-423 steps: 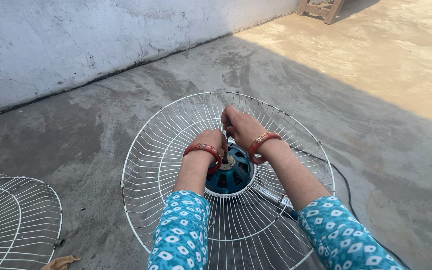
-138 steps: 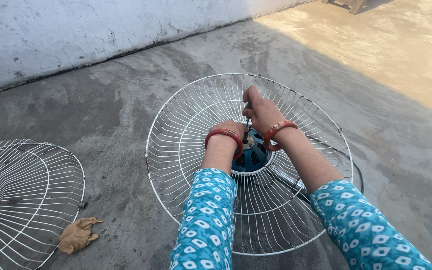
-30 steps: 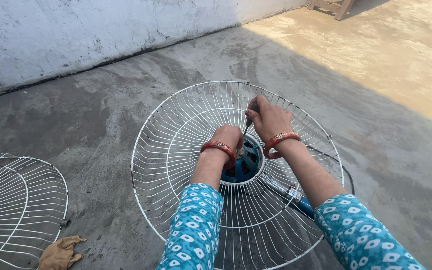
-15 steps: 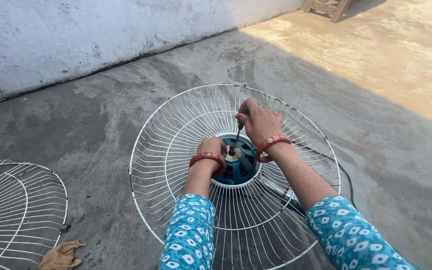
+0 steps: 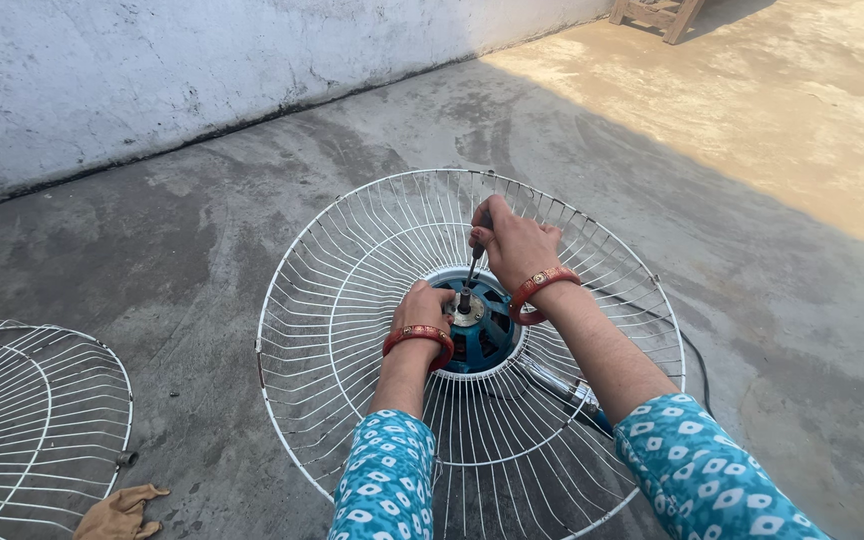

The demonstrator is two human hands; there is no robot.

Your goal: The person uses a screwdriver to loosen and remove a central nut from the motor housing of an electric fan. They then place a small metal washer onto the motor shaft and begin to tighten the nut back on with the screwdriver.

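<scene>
Right hand (image 5: 517, 245) closed around thin dark screwdriver (image 5: 472, 268), tip pointing down-near into blue fan motor (image 5: 477, 330), left hand (image 5: 424, 308) gripping motor, now lower than before, white wire fan guard (image 5: 352, 300) unmoved.

Outdoor concrete floor (image 5: 202, 250), grey and stained, mostly in shade. A whitewashed wall (image 5: 152, 70) runs along the top left. Sunlight falls across the upper right, where the legs of a wooden stool (image 5: 657, 12) show.

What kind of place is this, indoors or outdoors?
Probably an outdoor yard or rooftop: bare concrete floor, a weathered whitewashed wall and sunlight on the ground. A white wire fan guard lies there.
</scene>
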